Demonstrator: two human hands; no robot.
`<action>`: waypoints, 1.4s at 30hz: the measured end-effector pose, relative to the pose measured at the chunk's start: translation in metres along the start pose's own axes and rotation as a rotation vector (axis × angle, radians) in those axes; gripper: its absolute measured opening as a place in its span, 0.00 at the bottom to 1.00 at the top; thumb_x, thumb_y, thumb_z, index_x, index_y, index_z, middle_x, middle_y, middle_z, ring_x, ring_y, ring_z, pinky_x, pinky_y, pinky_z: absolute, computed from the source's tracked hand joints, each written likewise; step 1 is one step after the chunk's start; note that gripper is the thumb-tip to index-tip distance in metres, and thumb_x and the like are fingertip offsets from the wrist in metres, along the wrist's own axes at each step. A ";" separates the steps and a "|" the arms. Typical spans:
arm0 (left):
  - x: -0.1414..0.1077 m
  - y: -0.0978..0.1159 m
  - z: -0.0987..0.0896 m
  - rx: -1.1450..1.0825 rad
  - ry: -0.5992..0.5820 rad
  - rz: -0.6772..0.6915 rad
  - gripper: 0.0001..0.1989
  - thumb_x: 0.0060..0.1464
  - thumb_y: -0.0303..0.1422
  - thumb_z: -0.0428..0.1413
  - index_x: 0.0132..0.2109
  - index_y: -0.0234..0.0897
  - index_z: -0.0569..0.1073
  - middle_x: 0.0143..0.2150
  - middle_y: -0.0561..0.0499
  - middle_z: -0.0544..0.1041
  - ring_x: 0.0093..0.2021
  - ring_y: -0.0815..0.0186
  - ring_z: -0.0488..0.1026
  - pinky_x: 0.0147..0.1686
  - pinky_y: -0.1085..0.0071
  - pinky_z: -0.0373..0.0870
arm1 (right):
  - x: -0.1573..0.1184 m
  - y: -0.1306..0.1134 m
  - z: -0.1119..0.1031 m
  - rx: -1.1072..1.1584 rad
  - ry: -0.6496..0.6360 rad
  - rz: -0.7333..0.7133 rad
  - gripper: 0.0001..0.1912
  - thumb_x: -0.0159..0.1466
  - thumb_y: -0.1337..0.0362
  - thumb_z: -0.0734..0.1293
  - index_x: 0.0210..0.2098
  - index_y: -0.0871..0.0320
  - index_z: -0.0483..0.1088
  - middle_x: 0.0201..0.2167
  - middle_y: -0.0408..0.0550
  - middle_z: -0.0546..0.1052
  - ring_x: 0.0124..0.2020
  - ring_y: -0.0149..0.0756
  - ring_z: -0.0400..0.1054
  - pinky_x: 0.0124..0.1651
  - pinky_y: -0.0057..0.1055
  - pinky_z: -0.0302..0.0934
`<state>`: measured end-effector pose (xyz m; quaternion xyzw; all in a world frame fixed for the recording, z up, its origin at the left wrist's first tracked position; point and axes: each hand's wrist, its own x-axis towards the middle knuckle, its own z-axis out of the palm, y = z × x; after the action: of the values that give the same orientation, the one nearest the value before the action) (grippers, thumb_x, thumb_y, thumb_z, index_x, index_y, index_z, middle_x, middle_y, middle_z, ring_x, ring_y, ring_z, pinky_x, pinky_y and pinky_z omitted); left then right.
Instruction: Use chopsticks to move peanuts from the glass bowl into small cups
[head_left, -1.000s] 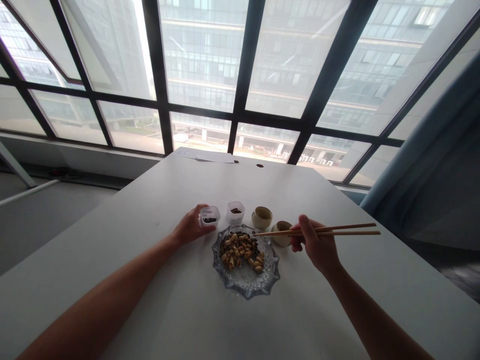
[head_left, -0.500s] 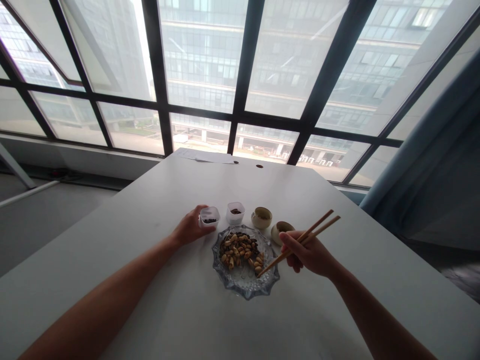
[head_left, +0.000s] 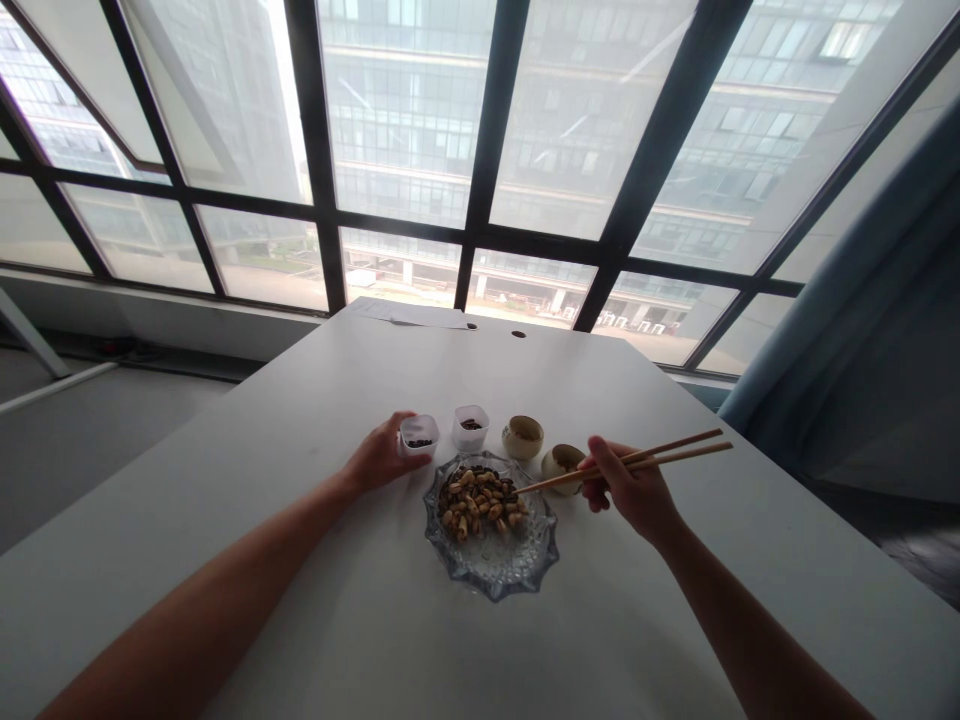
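Note:
My left hand (head_left: 386,452) is closed around the side of a small translucent plastic cup (head_left: 418,434) with dark bits at its bottom. In my right hand (head_left: 626,485) is a pair of wooden chopsticks (head_left: 660,454), their tips at the right edge of a heap of nuts and dark seeds (head_left: 480,500). The heap lies in a scalloped glass bowl (head_left: 499,580). A second plastic cup (head_left: 470,430) holds a few dark pieces. Two beige ceramic cups stand to the right, one (head_left: 523,437) behind the bowl, the other (head_left: 559,470) partly hidden by the chopsticks and fingers.
Everything stands on a white table (head_left: 360,600). Sheets of paper (head_left: 412,314) lie at its far edge near two round holes. Behind rise dark-framed windows, and a blue curtain (head_left: 847,300) hangs at the right.
The chopstick tips have moved away from me, from the bowl's lower right to the heap's upper right edge, and the chopsticks now lie flatter. My left hand has stayed in place.

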<state>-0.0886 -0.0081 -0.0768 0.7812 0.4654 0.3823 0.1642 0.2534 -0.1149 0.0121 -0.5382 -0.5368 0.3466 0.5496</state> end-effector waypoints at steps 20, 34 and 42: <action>-0.001 0.001 0.004 -0.134 0.084 0.152 0.32 0.46 0.36 0.66 0.56 0.42 0.63 0.57 0.41 0.75 0.54 0.53 0.75 0.53 0.56 0.71 | -0.009 -0.007 0.017 0.061 0.045 -0.060 0.29 0.52 0.36 0.73 0.20 0.58 0.73 0.09 0.45 0.69 0.08 0.32 0.62 0.10 0.27 0.55; -0.003 0.000 0.003 -0.027 0.038 0.140 0.32 0.44 0.39 0.67 0.56 0.42 0.65 0.52 0.42 0.77 0.50 0.52 0.77 0.49 0.56 0.74 | 0.030 -0.020 0.119 -0.387 -0.352 -0.581 0.27 0.65 0.44 0.64 0.18 0.55 0.66 0.15 0.42 0.68 0.18 0.30 0.60 0.23 0.27 0.55; -0.001 0.001 0.003 -0.057 0.002 0.118 0.32 0.44 0.41 0.66 0.56 0.42 0.66 0.51 0.42 0.78 0.48 0.54 0.77 0.47 0.58 0.74 | 0.024 -0.013 0.111 -0.442 -0.343 -0.607 0.27 0.68 0.47 0.62 0.18 0.55 0.64 0.15 0.42 0.67 0.18 0.29 0.58 0.24 0.27 0.53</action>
<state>-0.0857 -0.0095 -0.0787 0.8019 0.4078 0.4051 0.1632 0.1486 -0.0695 0.0128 -0.3951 -0.8164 0.1296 0.4007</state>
